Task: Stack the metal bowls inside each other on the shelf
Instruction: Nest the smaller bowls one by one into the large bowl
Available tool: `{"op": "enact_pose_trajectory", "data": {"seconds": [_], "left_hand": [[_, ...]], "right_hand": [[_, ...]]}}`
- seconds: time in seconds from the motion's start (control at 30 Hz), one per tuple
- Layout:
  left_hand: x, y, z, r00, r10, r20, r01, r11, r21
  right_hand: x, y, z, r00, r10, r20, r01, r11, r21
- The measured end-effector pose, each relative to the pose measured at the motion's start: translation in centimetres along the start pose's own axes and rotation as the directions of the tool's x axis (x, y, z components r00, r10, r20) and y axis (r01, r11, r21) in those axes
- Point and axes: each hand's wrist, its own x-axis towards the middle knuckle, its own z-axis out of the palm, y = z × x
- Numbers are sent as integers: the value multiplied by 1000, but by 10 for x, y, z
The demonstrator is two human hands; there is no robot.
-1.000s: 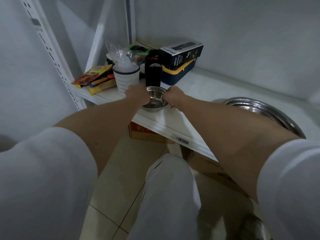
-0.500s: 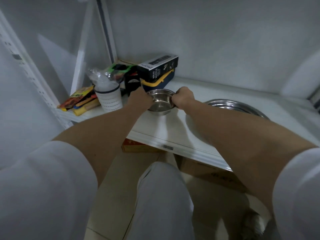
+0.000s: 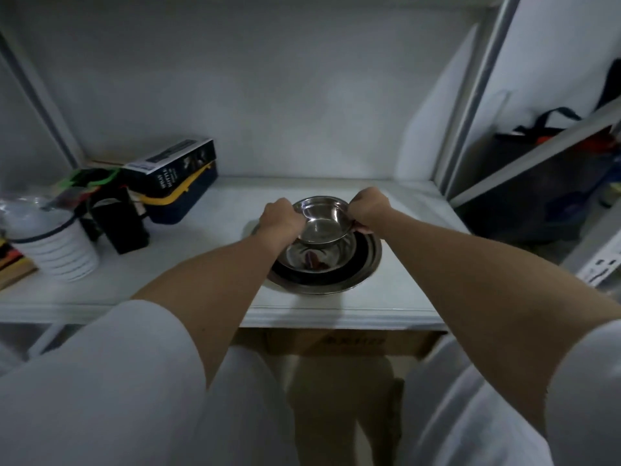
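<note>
A small metal bowl (image 3: pixel 323 224) hangs just above a stack of larger metal bowls on the white shelf (image 3: pixel 336 311). My left hand (image 3: pixel 281 219) grips its left rim and my right hand (image 3: pixel 369 208) grips its right rim. Below it a medium metal bowl (image 3: pixel 312 260) sits nested in a wide metal bowl (image 3: pixel 363 264). The small bowl is tilted slightly toward me and covers the far part of the stack.
On the left of the shelf stand a white ribbed cup (image 3: pixel 57 247) with a plastic bag, a black bottle (image 3: pixel 121 220), and a black box (image 3: pixel 174 163) on a blue and yellow case (image 3: pixel 181 203). A cardboard box (image 3: pixel 339 343) sits under the shelf. A side shelf (image 3: pixel 537 183) holds dark bags.
Both hands lifted the small bowl from the left of the shelf and carried it right, over the stacked larger bowls. The view swung right with them.
</note>
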Motion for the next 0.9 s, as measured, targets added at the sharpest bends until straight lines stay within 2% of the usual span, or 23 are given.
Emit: {"op": "enact_pose_trajectory", "data": {"seconds": [0.3, 0.67, 0.9], "left_hand": [[3, -19, 16, 1000, 20, 5, -21, 991, 130], [4, -31, 26, 993, 93, -67, -76, 971, 227], [6, -34, 29, 995, 97, -31, -84, 954, 288]], "right_hand": [[4, 17, 23, 989, 52, 141, -46, 998, -44], [10, 31, 38, 997, -57, 51, 68, 962, -266], [11, 32, 38, 996, -70, 61, 83, 963, -257]]}}
